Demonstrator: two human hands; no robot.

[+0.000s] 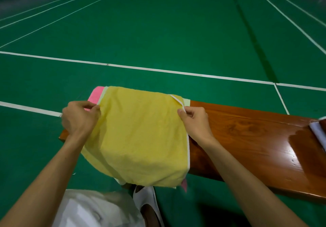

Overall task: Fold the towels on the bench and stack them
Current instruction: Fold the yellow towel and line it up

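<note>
**Two shallow pinches on a towel hanging off the table's end**

The left grip (79, 119) pinches the left edge of the yellow towel (141, 138) between thumb and fingertips. The right grip (194, 121) pinches the white hem on the right edge in the same way. Each grip takes only a little cloth at the border. If one lets go during the fold, that side would likely drop and the edges would meet askew.

Near the right grip the hem is turned over and crosses the far corner as a white strip. Folding without flattening it would probably leave a lump in the stack.

The towel lies over the left end of the table (247, 135). Its far part rests on the wood and its near part hangs off the front edge toward the person's legs. The hanging part's weight pulls forward, so a loose hold could let the whole towel slide off.

A pink towel (95, 94) lies under it, showing at the far left corner, and a pink tip pokes out below the near hem. Raising the yellow one may drag the pink one along, and being at the very end of glossy wood it could slip to the floor (158, 32).

A pale cloth (317, 133) lies well apart at the table's right; what it is cannot be told.
</note>
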